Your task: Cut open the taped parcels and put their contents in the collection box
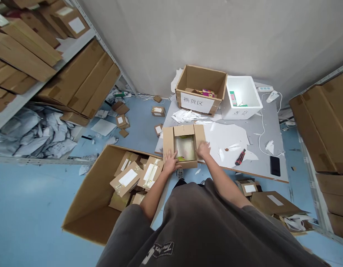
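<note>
An open cardboard box (168, 139) stands at the front left edge of the grey table, its flaps folded outward. Inside lies something in clear plastic wrapping (185, 147) with yellow-green parts; its kind cannot be made out. My left hand (170, 162) rests on the box's left flap near the front corner, fingers spread. At the right flap, my right hand (203, 150) has its fingers bent over the cardboard, gripping it. A red and black utility knife (240, 157) lies on the table to the right of the box, near white paper scraps (233, 147).
Behind stand a cardboard box with a handwritten label (197, 103) and a white foam box (240, 111). A black phone (275, 165) and a white cable (262, 129) lie at right. A large carton (88, 200) of parcels stands left, near loaded shelves (74, 48).
</note>
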Tool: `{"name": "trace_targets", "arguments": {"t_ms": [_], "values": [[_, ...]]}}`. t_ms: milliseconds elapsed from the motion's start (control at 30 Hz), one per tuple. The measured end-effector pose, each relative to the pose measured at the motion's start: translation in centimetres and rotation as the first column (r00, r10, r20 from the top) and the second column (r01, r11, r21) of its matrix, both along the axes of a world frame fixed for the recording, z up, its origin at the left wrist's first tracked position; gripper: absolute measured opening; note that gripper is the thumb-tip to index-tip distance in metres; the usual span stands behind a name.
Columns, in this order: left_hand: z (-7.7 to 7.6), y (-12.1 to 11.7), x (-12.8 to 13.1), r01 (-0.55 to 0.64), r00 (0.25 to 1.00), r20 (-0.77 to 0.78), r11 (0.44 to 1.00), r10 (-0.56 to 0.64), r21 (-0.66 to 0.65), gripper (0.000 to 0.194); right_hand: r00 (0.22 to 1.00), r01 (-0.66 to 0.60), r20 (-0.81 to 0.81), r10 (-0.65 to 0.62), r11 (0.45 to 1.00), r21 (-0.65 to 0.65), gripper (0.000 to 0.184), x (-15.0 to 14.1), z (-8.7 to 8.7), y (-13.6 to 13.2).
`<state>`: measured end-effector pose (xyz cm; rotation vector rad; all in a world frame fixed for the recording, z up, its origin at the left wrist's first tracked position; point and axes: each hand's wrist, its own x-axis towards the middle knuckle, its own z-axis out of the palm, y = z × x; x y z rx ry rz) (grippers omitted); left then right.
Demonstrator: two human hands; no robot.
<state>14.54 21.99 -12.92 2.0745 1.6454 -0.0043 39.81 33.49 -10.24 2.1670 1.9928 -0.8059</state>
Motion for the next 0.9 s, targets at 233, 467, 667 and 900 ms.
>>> {"name": "trace_targets", "arguments": {"t_ms": [233, 467, 667, 900], "values": [[0.0, -0.2, 1.5, -0.093, 0.992, 0.09, 0.994, 0.087, 0.055, 0.015, 0.935, -0.336, 0.027, 0.353, 0.862, 0.379, 0.037, -5.5, 1.6, 2.1], [-0.8, -0.2, 1.7, -0.093, 0.989, 0.119, 0.992, 0.082, 0.087, 0.015, 0.896, -0.443, -0.015, 0.443, 0.897, -0.003, 0.049, -7.0, 0.2, 6.2], [-1.7, -0.3, 1.1, -0.073, 0.983, 0.176, 0.988, 0.049, 0.136, 0.017, 0.919, -0.36, -0.068, 0.387, 0.898, 0.252, 0.076, -5.5, 0.7, 10.2], [-2.3, 0.0, 0.5, -0.019, 0.977, 0.215, 0.993, -0.007, 0.118, 0.015, 0.94, -0.302, -0.116, 0.321, 0.941, 0.153, 0.086, -7.0, 0.0, 16.6]]}}
